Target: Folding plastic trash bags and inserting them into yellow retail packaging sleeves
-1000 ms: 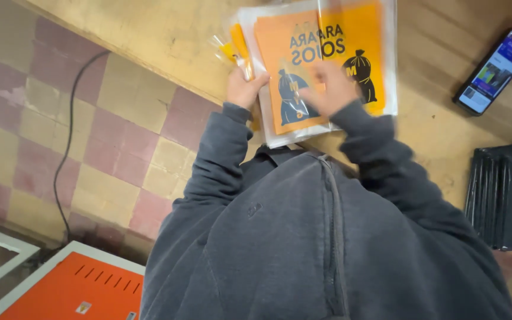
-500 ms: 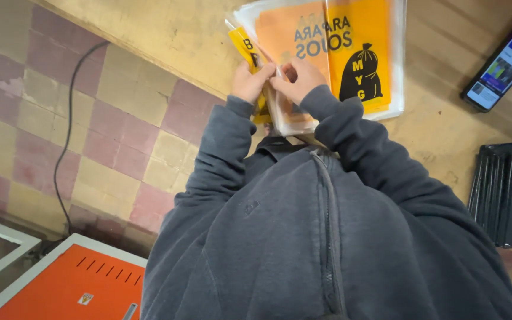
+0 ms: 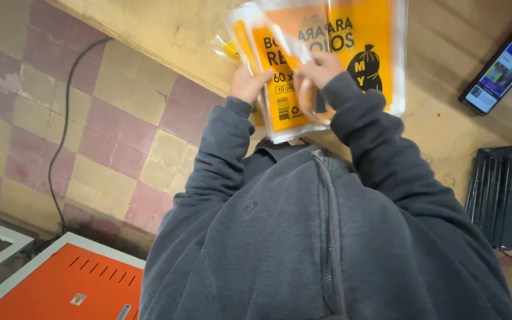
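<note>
A stack of clear plastic packets with orange printed inserts lies on the wooden table. My left hand grips the near left edge of one orange packet that is lifted off the stack. My right hand pinches the clear plastic flap of that same packet at its top. Both of my arms are in grey sleeves and reach forward over my grey zipped jacket.
A phone with a lit screen lies on the table at the right. A stack of black flat items sits at the right edge. Below left are a chequered tile floor, a black cable and an orange metal box.
The front packet has been pulled leftward and up off the stack. My hands have shifted from the stack's near edge to gripping this one packet.
</note>
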